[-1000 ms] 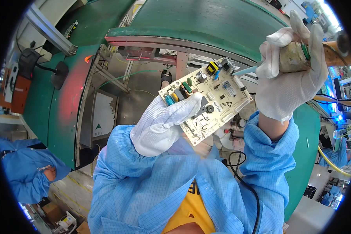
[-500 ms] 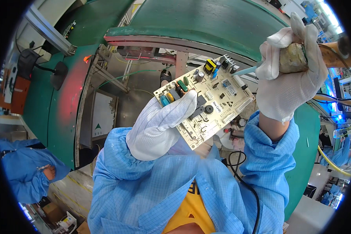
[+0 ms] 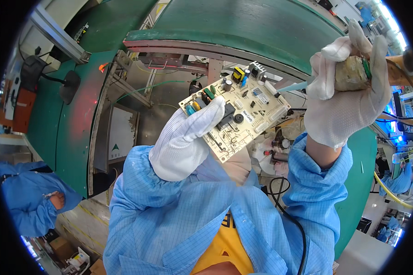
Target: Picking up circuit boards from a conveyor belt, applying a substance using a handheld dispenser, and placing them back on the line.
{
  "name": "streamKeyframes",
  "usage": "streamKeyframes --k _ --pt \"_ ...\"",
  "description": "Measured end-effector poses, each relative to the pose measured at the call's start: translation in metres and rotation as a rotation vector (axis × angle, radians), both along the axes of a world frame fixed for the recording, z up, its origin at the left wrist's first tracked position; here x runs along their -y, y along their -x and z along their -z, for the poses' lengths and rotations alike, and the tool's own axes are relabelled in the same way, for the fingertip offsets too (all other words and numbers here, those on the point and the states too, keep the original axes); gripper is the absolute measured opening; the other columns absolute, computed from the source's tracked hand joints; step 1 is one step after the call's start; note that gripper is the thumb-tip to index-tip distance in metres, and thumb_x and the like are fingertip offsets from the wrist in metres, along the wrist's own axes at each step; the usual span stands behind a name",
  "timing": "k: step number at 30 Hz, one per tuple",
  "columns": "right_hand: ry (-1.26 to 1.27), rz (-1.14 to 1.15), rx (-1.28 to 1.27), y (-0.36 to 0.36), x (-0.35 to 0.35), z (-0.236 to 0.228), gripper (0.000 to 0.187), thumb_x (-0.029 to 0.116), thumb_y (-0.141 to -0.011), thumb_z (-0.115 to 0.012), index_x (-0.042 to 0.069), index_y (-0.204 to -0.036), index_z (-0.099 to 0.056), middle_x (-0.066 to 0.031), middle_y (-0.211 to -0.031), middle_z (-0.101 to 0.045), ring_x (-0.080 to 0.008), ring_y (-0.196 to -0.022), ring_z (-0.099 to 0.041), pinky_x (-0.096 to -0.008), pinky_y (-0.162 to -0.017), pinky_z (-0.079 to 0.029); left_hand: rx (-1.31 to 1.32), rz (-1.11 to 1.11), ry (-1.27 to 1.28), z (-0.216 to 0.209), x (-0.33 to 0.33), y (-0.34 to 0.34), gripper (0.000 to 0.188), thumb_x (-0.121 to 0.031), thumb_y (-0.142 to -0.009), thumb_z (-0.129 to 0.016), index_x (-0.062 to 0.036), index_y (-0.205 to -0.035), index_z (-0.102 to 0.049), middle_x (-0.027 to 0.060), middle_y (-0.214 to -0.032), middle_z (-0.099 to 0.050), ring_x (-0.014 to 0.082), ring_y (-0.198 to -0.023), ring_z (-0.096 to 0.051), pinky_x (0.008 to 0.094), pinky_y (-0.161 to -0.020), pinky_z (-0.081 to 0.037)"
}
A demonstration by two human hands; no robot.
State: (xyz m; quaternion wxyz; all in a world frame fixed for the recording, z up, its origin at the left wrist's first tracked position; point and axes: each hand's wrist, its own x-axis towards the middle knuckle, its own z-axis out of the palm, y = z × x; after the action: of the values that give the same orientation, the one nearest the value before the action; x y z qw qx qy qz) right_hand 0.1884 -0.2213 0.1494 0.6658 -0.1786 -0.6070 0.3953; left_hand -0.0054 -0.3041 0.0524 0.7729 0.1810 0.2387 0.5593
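Note:
My left hand (image 3: 183,137), in a white glove, grips a cream printed circuit board (image 3: 250,121) by its left edge, thumb on top. Capacitors, a yellow-and-black transformer, a heat sink and a black round buzzer stand on its upward face. In my gloved right hand (image 3: 344,101) is a dispenser-like tool with a grimy tan body (image 3: 351,73), fingers wrapped round it. From it a pale blue nozzle (image 3: 293,86) points left, its tip at the board's upper right corner beside a white connector. Whether the tip touches cannot be made out.
A green conveyor belt (image 3: 243,23) with a metal rail crosses the far side. Green worktops stand left (image 3: 69,133) and right (image 3: 358,169). A black cable (image 3: 303,229) hangs over my right side. At far left is another person's blue sleeve (image 3: 36,201).
The board has shifted slightly left and away from me in my left hand. My right hand has moved a little right and down, and the nozzle tip stays by the board's corner.

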Motion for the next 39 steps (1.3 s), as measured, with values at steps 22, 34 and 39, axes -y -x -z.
streamKeyframes --k 22,34,39 --pt "0.103 -0.147 -0.152 -0.013 -0.009 0.009 0.032 0.033 -0.101 -0.046 0.006 -0.098 -0.063 -0.0083 -0.081 -0.065 -0.0097 -0.052 -0.051 -0.0244 -0.047 -0.033 0.050 -0.007 -0.026 -0.004 0.001 0.005 0.039 -0.020 -0.102 -0.051 -0.0009 -0.136 -0.048 0.0161 -0.129 -0.060 0.0263 -0.116 -0.062 0.0406 -0.096 -0.055" --pt "0.004 -0.231 -0.155 -0.020 -0.013 0.005 0.033 0.036 -0.097 -0.055 0.004 -0.104 -0.057 -0.0071 -0.092 -0.061 -0.0139 -0.072 -0.058 -0.0247 -0.055 -0.041 -0.004 -0.051 0.028 0.006 -0.005 0.010 0.035 -0.012 -0.098 -0.057 0.0029 -0.129 -0.052 0.0143 -0.122 -0.063 0.0216 -0.109 -0.065 0.0327 -0.094 -0.054" --pt "0.309 -0.635 -0.311 -0.056 -0.019 0.012 0.073 0.050 -0.084 -0.065 -0.003 -0.131 -0.047 -0.0073 -0.101 -0.045 -0.0179 -0.093 -0.045 -0.0300 -0.074 -0.041 -0.207 -0.061 -0.049 0.030 -0.017 0.043 0.028 -0.002 -0.096 -0.054 0.0049 -0.122 -0.057 0.0106 -0.115 -0.067 0.0179 -0.103 -0.066 0.0285 -0.091 -0.052"
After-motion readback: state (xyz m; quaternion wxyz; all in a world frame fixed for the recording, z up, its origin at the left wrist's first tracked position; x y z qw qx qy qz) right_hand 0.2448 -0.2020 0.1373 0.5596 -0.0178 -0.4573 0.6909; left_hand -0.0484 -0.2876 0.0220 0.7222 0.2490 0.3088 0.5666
